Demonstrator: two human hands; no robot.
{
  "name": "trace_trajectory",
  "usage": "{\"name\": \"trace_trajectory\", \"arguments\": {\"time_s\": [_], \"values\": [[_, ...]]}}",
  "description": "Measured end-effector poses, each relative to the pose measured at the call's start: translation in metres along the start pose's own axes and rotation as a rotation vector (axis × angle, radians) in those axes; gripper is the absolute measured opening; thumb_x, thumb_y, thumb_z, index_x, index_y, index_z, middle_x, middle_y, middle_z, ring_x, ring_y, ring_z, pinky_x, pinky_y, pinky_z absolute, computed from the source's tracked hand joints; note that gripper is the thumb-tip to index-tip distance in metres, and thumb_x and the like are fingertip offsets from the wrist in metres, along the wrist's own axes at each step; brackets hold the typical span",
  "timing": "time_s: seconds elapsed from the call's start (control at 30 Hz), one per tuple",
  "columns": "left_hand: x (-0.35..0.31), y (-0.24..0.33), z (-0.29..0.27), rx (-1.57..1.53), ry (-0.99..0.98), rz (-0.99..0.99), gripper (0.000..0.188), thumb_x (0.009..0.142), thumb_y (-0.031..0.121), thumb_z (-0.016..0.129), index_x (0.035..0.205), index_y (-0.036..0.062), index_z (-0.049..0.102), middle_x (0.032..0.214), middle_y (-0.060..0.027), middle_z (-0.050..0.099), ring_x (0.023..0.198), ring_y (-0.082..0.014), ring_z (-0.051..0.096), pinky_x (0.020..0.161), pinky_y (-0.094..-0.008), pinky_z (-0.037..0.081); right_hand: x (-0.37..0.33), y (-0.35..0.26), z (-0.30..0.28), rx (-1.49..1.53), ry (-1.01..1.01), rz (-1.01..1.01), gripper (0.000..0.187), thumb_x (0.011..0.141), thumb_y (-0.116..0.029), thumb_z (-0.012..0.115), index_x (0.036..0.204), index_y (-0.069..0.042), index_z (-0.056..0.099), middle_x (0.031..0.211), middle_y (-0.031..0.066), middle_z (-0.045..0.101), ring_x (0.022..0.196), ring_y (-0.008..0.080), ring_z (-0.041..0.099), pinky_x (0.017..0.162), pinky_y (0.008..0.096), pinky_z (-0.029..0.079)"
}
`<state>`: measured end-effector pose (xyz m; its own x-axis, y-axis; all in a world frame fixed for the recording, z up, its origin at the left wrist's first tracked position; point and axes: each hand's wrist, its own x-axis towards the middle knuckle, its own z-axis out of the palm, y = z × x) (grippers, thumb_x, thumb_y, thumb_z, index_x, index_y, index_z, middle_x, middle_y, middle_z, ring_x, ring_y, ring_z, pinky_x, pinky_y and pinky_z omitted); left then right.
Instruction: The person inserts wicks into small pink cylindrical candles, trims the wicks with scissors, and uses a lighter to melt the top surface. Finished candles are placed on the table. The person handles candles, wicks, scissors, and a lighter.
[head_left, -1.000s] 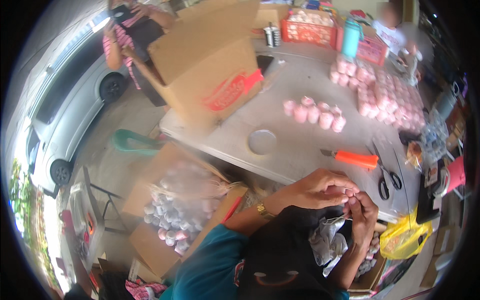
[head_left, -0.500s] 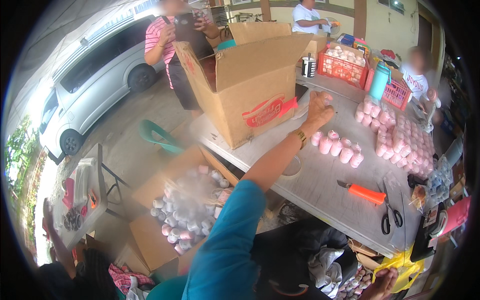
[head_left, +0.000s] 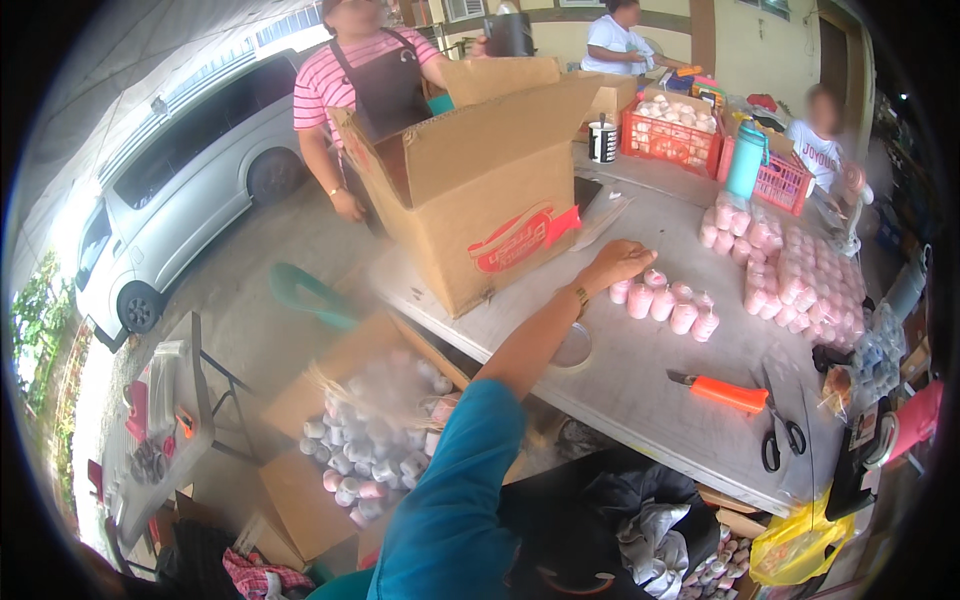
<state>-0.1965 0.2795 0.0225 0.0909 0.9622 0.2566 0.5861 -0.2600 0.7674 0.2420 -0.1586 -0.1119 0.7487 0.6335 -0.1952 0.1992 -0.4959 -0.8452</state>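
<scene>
My left hand (head_left: 622,262), at the end of a blue-sleeved arm with a watch on the wrist, reaches over the table. Its fingers are drawn together just above a short double row of small pink candle-like cylinders (head_left: 663,302); whether anything is pinched in them is too small to see. To the right lie clear plastic packs of the same pink cylinders (head_left: 800,275). A roll of tape (head_left: 573,346) lies below my wrist. My right hand is out of view.
A large open cardboard box (head_left: 500,215) stands on the table (head_left: 620,400). An orange-handled knife (head_left: 728,393) and black scissors (head_left: 783,437) lie near the front edge. Below left, an open carton holds grey-white cylinders (head_left: 365,440). A person in pink stripes (head_left: 350,90) stands behind the box.
My left hand has come down and nearer, from beyond the pink row to just over it. My right hand has left the view at lower right. The striped-shirt person has lowered one arm.
</scene>
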Motion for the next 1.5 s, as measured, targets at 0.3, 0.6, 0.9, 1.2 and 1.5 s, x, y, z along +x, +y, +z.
{"name": "trace_trajectory", "arguments": {"time_s": [0.3,0.6,0.9,1.2,1.5], "values": [[-0.019,0.025,-0.002,0.390,0.364,0.124,0.047,0.092,0.039,0.056,0.128,0.0083,0.055,0.121,-0.0157,0.060,0.100,-0.0253,0.061,0.089,-0.0369,0.049,0.002,0.027,0.009,-0.056,-0.044,0.056,0.036,0.092,-0.032,0.056,0.115,-0.004,0.062,0.092,0.0111,0.062,0.081,0.0251,0.061,0.070,0.0381,0.049],[-0.084,0.125,-0.020,-0.175,0.183,0.480,0.038,0.084,0.009,0.061,0.121,0.0021,0.055,0.121,-0.0145,0.055,0.102,-0.0247,0.059,0.061,-0.0294,0.052,-0.001,0.068,0.009,-0.125,0.000,0.168,0.040,0.090,-0.035,0.057,0.117,-0.005,0.062,0.098,0.0122,0.064,0.086,0.0276,0.064,0.070,0.0405,0.051],[-0.115,0.216,0.020,-0.402,0.020,0.515,0.032,0.092,0.012,0.060,0.122,0.0023,0.059,0.111,-0.0067,0.060,0.100,-0.0146,0.060,0.072,-0.0227,0.051,-0.008,0.168,0.005,-0.355,0.061,0.376,0.043,0.089,-0.037,0.058,0.118,-0.006,0.063,0.105,0.0134,0.067,0.090,0.0301,0.066,0.071,0.0429,0.052],[-0.106,0.262,0.079,0.085,-0.064,0.800,0.032,0.095,0.013,0.046,0.115,-0.0096,0.059,0.123,-0.0196,0.060,0.112,-0.0267,0.057,0.105,-0.0409,0.041,0.049,0.269,0.065,-0.506,0.168,0.352,0.034,0.083,-0.023,0.046,0.094,-0.003,0.071,0.107,0.0235,0.065,0.102,0.0406,0.063,0.087,0.0462,0.051],[-0.218,0.269,0.193,-0.470,-0.616,0.940,0.031,0.089,0.006,0.049,0.114,-0.0103,0.054,0.123,-0.0267,0.052,0.097,-0.0289,0.058,0.098,-0.0436,0.045,0.081,0.223,0.073,-0.364,0.215,0.470,0.033,0.085,-0.034,0.052,0.106,-0.010,0.063,0.104,0.0218,0.067,0.100,0.0411,0.063,0.086,0.0486,0.050]]}}
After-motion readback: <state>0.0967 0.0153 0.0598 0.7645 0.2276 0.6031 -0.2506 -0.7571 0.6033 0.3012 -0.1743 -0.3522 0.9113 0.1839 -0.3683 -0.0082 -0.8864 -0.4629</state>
